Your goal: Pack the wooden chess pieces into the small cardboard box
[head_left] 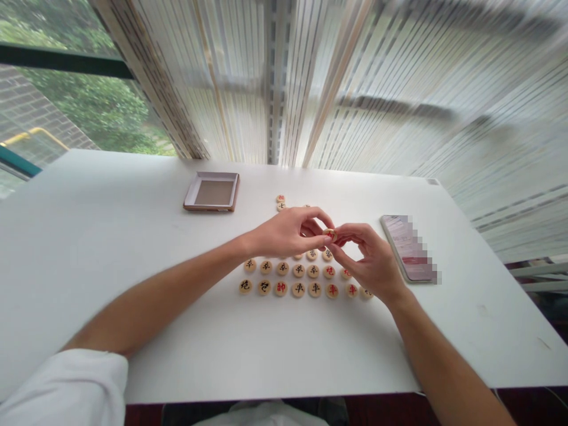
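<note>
My left hand (295, 231) and my right hand (366, 254) meet above the table, both pinching one round Chinese chess piece (329, 234) with a red character. Below them, more wooden pieces lie in rows. The front row has a red piece (280, 288) among black ones and red ones toward the right. In the row behind, several black soldier pieces (283, 268) sit left of a red cannon piece (329, 271). Part of a further row is covered by my hands. Beyond my left hand lie a red piece (281, 199) and a black piece (281, 206).
A shallow open box (236, 192) sits at the back left of the white table (199, 349). To the right of my right hand lies a phone (406, 248), partly pixelated. Vertical blinds (248, 83) hang behind the table, with a window at the left.
</note>
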A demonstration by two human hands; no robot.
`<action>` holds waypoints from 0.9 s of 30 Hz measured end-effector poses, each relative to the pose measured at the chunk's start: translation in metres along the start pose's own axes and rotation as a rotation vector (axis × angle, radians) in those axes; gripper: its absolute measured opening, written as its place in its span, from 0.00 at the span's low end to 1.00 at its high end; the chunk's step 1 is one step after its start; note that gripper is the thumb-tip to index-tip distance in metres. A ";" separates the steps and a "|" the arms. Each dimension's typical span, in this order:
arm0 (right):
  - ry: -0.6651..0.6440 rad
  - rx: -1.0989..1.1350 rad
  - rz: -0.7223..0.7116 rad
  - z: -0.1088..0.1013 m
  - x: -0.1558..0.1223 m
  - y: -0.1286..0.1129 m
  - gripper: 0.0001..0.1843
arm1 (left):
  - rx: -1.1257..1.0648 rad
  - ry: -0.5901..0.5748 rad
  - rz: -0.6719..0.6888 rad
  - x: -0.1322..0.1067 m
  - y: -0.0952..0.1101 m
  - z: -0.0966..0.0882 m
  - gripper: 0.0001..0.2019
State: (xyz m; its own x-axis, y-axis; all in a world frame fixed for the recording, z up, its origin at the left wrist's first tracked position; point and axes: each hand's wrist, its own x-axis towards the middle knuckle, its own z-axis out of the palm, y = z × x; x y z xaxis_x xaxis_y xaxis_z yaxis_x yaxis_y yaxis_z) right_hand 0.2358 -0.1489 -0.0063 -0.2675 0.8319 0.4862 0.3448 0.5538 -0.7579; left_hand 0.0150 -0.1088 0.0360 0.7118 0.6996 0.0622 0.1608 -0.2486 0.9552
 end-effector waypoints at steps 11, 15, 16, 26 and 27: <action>-0.016 -0.146 -0.088 0.001 0.000 -0.005 0.14 | 0.041 0.098 0.022 0.001 -0.002 0.010 0.14; -0.030 -0.151 -0.082 0.000 0.000 -0.004 0.14 | 0.065 0.106 0.039 0.000 -0.002 0.010 0.11; -0.032 -0.143 -0.079 0.000 0.000 -0.005 0.14 | 0.067 0.101 0.044 0.000 -0.002 0.010 0.11; -0.031 0.008 0.038 0.000 0.002 -0.004 0.09 | 0.151 0.036 0.039 -0.001 0.001 0.003 0.09; -0.029 0.012 0.045 0.000 0.002 -0.004 0.09 | 0.154 0.033 0.034 -0.001 0.000 0.003 0.09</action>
State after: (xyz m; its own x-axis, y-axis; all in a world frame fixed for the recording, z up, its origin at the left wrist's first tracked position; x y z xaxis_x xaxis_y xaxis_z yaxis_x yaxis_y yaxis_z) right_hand 0.2338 -0.1494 -0.0020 -0.2779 0.8546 0.4387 0.3460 0.5151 -0.7842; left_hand 0.0166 -0.1114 0.0355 0.6965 0.7097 0.1058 0.2414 -0.3707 0.8968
